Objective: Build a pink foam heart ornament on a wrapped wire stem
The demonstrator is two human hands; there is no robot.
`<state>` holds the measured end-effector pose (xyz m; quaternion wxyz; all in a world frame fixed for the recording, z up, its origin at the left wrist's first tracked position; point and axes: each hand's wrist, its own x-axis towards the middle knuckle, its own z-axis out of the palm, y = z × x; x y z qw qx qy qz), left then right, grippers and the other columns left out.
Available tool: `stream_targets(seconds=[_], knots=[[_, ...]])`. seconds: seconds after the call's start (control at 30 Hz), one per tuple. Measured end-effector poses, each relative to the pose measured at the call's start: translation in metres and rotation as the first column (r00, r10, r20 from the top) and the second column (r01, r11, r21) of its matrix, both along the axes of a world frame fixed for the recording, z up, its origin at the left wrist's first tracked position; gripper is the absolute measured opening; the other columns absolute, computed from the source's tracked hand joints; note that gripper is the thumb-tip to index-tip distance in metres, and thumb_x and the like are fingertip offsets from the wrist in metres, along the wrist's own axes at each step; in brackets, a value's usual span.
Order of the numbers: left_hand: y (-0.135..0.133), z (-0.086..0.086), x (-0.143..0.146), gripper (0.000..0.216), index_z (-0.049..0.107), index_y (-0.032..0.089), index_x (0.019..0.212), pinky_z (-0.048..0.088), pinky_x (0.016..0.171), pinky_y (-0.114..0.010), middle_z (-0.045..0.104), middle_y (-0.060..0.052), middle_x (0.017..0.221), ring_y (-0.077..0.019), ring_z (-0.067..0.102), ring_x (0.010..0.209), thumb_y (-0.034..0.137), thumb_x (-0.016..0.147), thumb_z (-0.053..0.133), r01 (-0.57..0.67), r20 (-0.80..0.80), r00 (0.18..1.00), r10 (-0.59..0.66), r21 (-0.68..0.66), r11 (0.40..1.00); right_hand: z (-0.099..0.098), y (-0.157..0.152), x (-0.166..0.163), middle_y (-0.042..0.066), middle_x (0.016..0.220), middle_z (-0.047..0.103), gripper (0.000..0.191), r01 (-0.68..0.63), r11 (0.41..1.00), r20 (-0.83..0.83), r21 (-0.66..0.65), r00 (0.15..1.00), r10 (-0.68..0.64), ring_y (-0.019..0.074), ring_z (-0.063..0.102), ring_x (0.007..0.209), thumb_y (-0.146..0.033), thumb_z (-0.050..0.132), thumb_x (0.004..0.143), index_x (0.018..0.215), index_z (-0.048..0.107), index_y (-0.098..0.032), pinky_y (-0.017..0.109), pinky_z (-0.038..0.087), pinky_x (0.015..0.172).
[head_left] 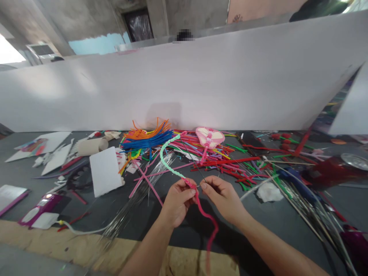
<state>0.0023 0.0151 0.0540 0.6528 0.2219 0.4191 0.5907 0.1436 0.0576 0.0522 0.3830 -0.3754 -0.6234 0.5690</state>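
My left hand is closed in a pinch on a pink pipe cleaner, whose loose end hangs in a wavy line below the fingers. From the same pinch a mint-green pipe cleaner curves up and to the left, its twisted length tipped with pink. Close by on the right, my right hand pinches a thin wire; this dark line slants up and left behind the green piece. A short silvery bit shows between the two hands' fingertips. Exactly how wire and pink strand meet there is hidden by the fingers.
Bundled blue and orange pipe cleaners, a pink-and-cream heart shape and loose red pipe cleaners lie ahead. Thin metal wires spread at left, near a purple glue gun. A drink can stands right. A white panel closes the back.
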Motion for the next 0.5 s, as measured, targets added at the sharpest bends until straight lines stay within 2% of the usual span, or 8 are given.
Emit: stream_targets(seconds=[0.2,0.37,0.5], knots=[[0.0012,-0.0003,0.0006,0.018,0.066,0.013,0.078,0.041,0.05,-0.016,0.06,0.001,0.059,-0.0065,0.054,0.049,0.013,0.061,0.071,-0.016,-0.012,1.0,0.015,-0.067,0.998,-0.0001,0.0018,0.0003,-0.002,0.064,0.051,0.025,0.012,1.0,0.017,0.013,1.0,-0.012,0.0098,0.043,0.056,-0.039,0.054,0.083,0.071,0.058,-0.017,0.021,0.036,0.052],[0.002,-0.0018,0.0027,0.016,0.064,0.013,0.073,0.041,0.051,-0.016,0.057,0.003,0.056,-0.0047,0.05,0.049,0.014,0.061,0.074,-0.062,-0.03,0.998,0.061,-0.035,0.997,-0.0026,0.0017,-0.0005,-0.002,0.062,0.05,0.026,0.002,0.999,0.008,-0.037,1.0,-0.001,0.0093,0.041,0.053,-0.041,0.054,0.083,0.074,0.057,-0.017,0.021,0.035,0.049],[0.0015,-0.0021,0.0033,0.016,0.061,0.014,0.073,0.042,0.053,-0.018,0.055,0.004,0.054,-0.0057,0.05,0.049,0.016,0.063,0.074,-0.032,-0.01,0.999,0.032,-0.007,0.999,-0.0042,0.0013,-0.0008,0.0,0.067,0.053,0.024,0.022,0.999,0.011,-0.026,1.0,-0.021,0.0116,0.047,0.06,-0.039,0.054,0.082,0.075,0.058,-0.017,0.022,0.04,0.056]])
